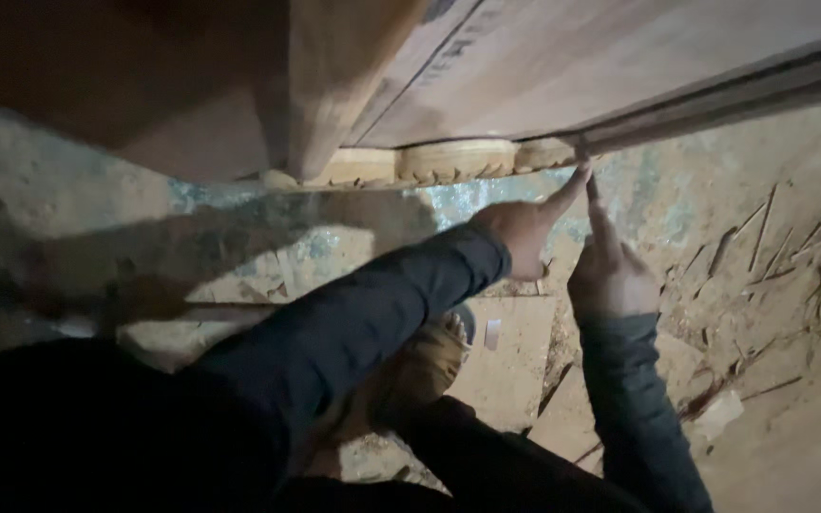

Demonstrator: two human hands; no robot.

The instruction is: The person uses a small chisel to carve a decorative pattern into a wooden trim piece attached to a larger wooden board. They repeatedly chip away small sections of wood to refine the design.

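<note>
Overhead: a large wooden panel (620, 66) slants across the top, a carved wooden strip (448, 161) running along its lower edge.
Left hand (525, 237): forefinger stretched up, its tip touching the carved strip's right end; other fingers curled, gripping nothing.
Right hand (608, 275): just beside the left, one finger raised toward the same spot; what it holds, I cannot tell.
Floor (791, 380): dusty, strewn with wood splinters (772, 237).
</note>
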